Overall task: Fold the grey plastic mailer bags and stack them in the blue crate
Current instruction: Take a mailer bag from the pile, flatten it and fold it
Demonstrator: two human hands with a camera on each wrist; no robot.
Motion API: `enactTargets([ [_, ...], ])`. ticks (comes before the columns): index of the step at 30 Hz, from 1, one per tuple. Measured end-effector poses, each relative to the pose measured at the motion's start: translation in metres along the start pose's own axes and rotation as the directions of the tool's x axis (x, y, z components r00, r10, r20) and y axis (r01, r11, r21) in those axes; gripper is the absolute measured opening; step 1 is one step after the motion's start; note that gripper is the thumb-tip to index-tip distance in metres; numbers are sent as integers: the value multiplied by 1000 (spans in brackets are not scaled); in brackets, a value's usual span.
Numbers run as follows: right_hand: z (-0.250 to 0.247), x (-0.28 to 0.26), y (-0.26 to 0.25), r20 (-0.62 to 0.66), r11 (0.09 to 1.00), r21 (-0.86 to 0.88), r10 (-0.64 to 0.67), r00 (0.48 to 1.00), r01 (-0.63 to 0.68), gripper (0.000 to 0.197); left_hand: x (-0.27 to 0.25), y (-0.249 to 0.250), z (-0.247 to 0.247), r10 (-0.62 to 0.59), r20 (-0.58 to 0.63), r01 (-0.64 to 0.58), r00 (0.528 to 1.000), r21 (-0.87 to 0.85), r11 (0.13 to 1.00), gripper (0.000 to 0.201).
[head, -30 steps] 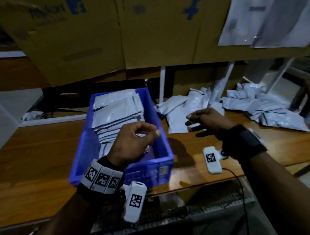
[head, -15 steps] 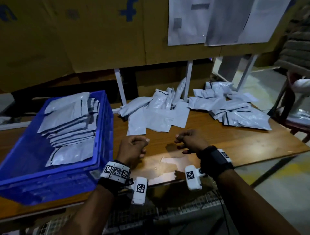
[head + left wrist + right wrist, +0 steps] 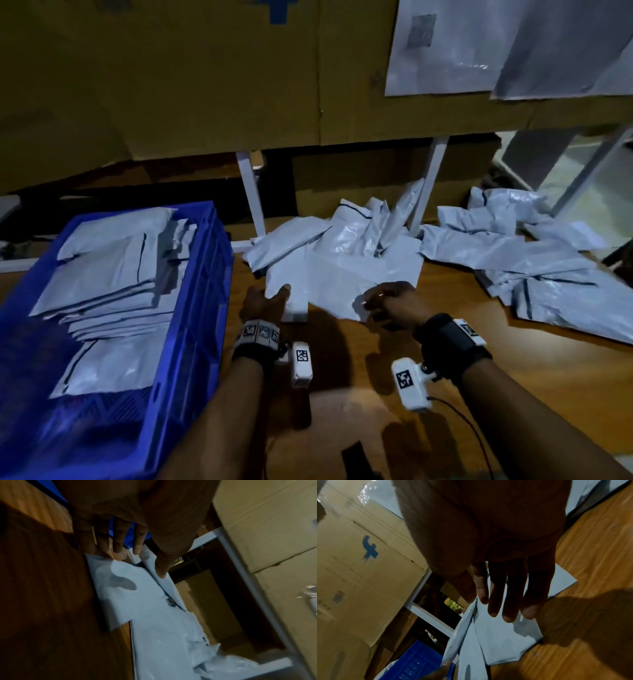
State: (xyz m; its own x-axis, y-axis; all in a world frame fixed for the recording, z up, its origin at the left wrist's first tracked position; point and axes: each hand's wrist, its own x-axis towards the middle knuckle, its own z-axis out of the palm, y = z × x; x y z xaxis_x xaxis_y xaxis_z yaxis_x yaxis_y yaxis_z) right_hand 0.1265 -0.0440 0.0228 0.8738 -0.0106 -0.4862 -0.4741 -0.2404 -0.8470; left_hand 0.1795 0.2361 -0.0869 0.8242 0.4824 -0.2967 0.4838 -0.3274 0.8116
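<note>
A wooden tabletop carries a blue crate at its left edge, holding stacked folded mailers. Beside it, mid-tabletop, the left hand rests relaxed, fingers straight, on a flat grey mailer bag. The right hand pinches that bag's near edge.

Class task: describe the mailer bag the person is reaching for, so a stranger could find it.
Start at the blue crate on the wooden table. To its right lies a heap of grey bags; the flat mailer bag is its nearest one, with both hands at its near edge.
</note>
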Motion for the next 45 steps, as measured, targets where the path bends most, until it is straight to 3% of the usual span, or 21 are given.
enactTargets([
  [3, -1, 20, -5, 74, 995, 85, 41, 996, -47, 22, 66, -28, 26, -69, -24, 71, 997, 67, 995, 94],
  [5, -1, 29, -5, 104, 997, 60, 47, 994, -53, 12, 69, -25, 29, -92, -7, 92, 996, 54, 994, 92],
  [7, -4, 35, -3, 103, 998, 34, 47, 994, -51, 17, 28, 10, 12, -91, 26, 92, 996, -46, 995, 69],
  [9, -9, 37, -1, 99, 999, 23, 44, 994, -46, 17, 3, 26, 6, -83, 58, 88, 995, -91, 992, 32],
  [11, -16, 32, 1, 93, 1000, -5, 27, 995, -27, 16, -14, 29, 3, -74, 63, 81, 995, -104, 991, 20],
  [15, -34, 12, 14, 135, 1000, -3, -23, 991, 23, 13, -65, 27, -3, -102, 111, 124, 989, -218, 968, 41],
  [18, -53, -8, 37, 184, 999, 5, -49, 982, 49, 11, -129, 18, -5, -16, 135, 54, 991, -282, 958, 20],
  [21, -75, -36, 64, 164, 996, 41, -84, 983, 78, 21, -191, 3, 6, 24, 269, 57, 963, -290, 955, 45],
  [24, -102, -63, 97, 74, 980, 192, -73, 995, 58, 47, -244, -8, 26, 97, 454, -23, 886, -166, 986, 49],
  [26, -123, -74, 123, 40, 978, 210, -4, 999, -5, 56, -262, -11, 41, 137, 567, -158, 812, -12, 987, 45],
  [29, -152, -88, 157, -5, 978, 187, 99, 995, -96, 47, -266, -8, 60, 157, 633, -322, 758, 155, 934, 53],
  [34, -170, -109, 199, -68, 959, 213, 206, 976, -187, 24, -249, 8, 79, 217, 582, -468, 784, 324, 823, 56],
  [37, -165, -112, 210, -140, 949, 236, 248, 959, -211, 22, -247, 10, 86, 326, 465, -522, 823, 393, 757, 51],
  [39, -160, -113, 215, -242, 981, 105, 183, 953, -161, 18, -255, 4, 88, 452, 362, -577, 815, 432, 693, 48],
  [40, -159, -116, 216, -304, 986, -100, 95, 948, -131, 20, -262, -2, 89, 521, 327, -615, 789, 402, 679, 48],
  [42, -153, -124, 216, -367, 863, -499, -133, 921, -74, 31, -273, -20, 95, 643, 288, -702, 710, 370, 609, 49],
  [43, -148, -126, 214, -350, 788, -616, -265, 898, -8, 36, -279, -29, 100, 688, 272, -731, 673, 391, 560, 52],
  [45, -131, -121, 210, -205, 607, -769, -529, 823, 198, 37, -292, -40, 111, 718, 275, -743, 640, 461, 486, 56],
])
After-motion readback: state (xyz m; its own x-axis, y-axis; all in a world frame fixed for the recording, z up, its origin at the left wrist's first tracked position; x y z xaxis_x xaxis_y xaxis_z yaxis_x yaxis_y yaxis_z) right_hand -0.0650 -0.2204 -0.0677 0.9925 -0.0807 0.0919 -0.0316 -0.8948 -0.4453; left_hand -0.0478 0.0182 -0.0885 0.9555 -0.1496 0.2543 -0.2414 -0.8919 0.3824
